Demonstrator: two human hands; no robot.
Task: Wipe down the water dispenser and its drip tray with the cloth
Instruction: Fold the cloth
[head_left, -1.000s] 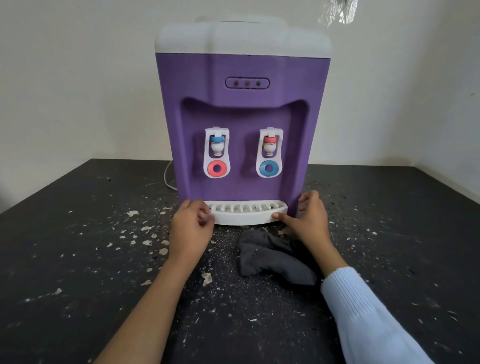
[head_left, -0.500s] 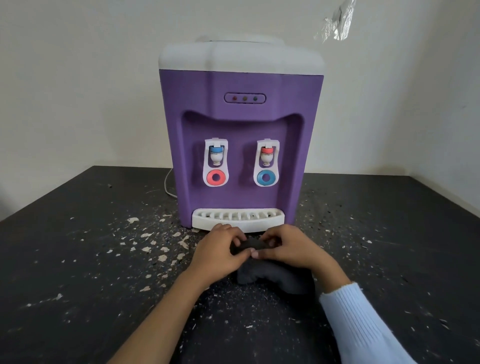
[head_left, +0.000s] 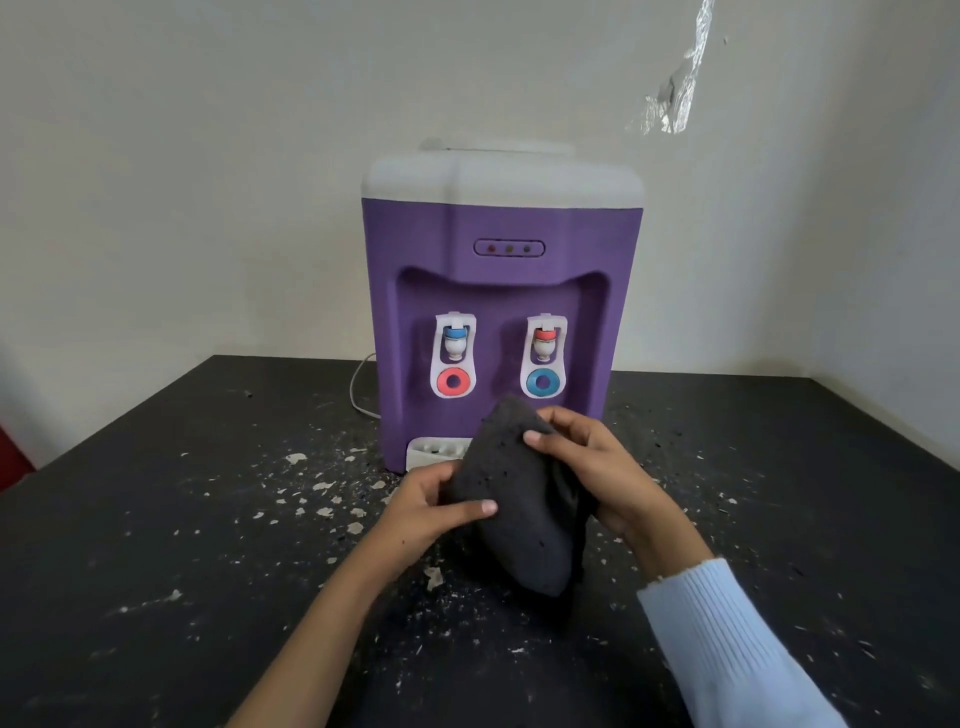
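Gripping cloth (head_left: 519, 499): left hand (head_left: 426, 506), right hand (head_left: 597, 467).

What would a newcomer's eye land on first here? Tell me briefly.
The purple water dispenser with its white top, standing mid-table against the wall. In front of it, both hands, left and right, hold up a dark grey cloth. Pale flakes litter the black table.

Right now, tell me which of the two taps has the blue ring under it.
The right-hand tap, the one with the red cap: its ring is blue. The left tap has a blue cap over a red ring.
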